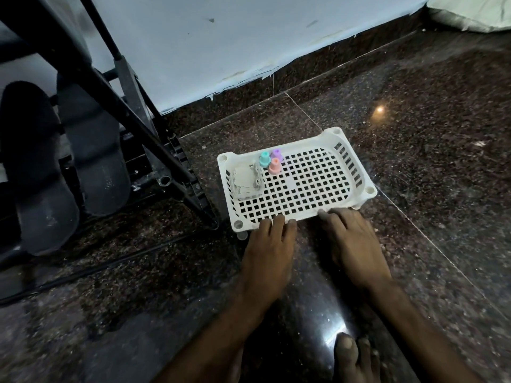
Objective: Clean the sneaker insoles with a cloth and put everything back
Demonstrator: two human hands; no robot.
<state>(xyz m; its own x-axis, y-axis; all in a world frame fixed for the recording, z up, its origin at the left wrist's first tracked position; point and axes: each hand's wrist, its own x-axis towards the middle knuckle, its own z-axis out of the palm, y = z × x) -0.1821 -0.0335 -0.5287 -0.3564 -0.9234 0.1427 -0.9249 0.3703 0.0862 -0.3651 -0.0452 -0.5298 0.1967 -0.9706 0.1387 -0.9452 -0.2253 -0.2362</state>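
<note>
A white perforated plastic tray (312,189) stands on the dark stone floor in the middle of the view. A folded grey cloth (248,180) lies in its left end, with three small bottles capped in teal (264,158), purple (276,155) and pink (274,165) beside it. My left hand (269,244) and my right hand (349,241) lie side by side at the tray's near edge, fingers straight and fingertips touching the rim. Two dark shoes (69,161) sit on a rack at the left. No insole is visible.
A black metal rack (154,139) with slanted legs stands left of the tray, close to its corner. A pale wall with a dark skirting runs behind. A light cloth bundle (470,12) lies at the top right. My bare foot (356,357) shows at the bottom.
</note>
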